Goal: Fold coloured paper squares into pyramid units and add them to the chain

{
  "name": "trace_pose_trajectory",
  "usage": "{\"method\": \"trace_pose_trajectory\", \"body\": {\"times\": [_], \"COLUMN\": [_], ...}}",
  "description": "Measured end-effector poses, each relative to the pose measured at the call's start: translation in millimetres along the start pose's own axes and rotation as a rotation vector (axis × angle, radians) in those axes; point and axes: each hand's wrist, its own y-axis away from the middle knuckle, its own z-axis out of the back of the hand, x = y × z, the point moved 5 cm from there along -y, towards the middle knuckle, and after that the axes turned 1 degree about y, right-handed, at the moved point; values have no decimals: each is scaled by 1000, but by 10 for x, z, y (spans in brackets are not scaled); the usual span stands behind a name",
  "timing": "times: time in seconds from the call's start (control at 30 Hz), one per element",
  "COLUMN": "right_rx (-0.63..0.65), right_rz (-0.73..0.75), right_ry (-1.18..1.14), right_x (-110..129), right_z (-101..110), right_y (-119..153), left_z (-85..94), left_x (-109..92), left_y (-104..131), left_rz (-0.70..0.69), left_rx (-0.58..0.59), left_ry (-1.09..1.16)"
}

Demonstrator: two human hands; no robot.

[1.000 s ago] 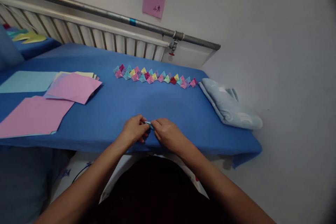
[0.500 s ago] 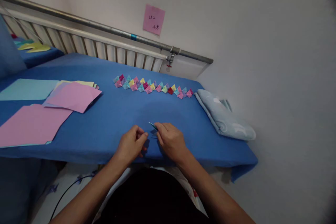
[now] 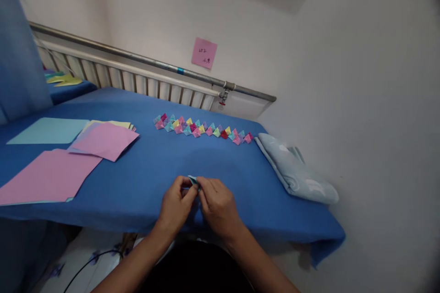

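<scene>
The 2 hands meet above the near part of a blue cloth-covered bench point(image 3: 268, 201), with a small folded light-blue paper piece point(image 3: 193, 179) between them. The left hand point(image 3: 174, 206) pinches it between thumb and fingers from 1 side, and the right hand point(image 3: 220, 206) grips it with its fingertips from the other; its exact folds are too small to tell. Beyond the hands, a zigzag chain of folded paper units point(image 3: 202, 130) in pink, blue, yellow, green, purple and red lies across the bench, its right end close to a folded pale-blue blanket point(image 3: 292, 167). Well to the left of the hands lie a stack of large pink sheets point(image 3: 51, 176), a smaller pink-topped paper pile point(image 3: 106, 139) overlapping its far corner, and a light-blue sheet point(image 3: 48, 131) behind. A white radiator point(image 3: 129, 81) and a metal pipe point(image 3: 137, 58) run along the wall, below a pink note point(image 3: 204, 53) marked 252.
</scene>
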Motion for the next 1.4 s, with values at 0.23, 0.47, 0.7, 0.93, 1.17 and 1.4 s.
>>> {"method": "trace_pose_trajectory", "body": {"times": [0.23,0.47,0.7,0.93,1.17,1.4], "right_rx": [9,39,92,112,78,-25], "right_rz": [51,59,25,20,78,91], "right_ry": [101,163,204,211,213,133], "right_x": [29,-4,-22,-49,-49,-73], "right_z": [-112,-198,-251,-297,-322,-305], "right_y": [-25,-42,-39,-72,-111,-78], "left_z": [-56,-46,-40,-84,-14,-44], "left_x": [42,79,83,46,87,190], "left_y": [-90,-168,-184,-190,-276,-307], "left_rz": [128,101,74,58,100,141], "left_rx": [-77,-48,-23,6,-25,-13], "left_ry": [8,-211,-382,-423,-386,-137]}}
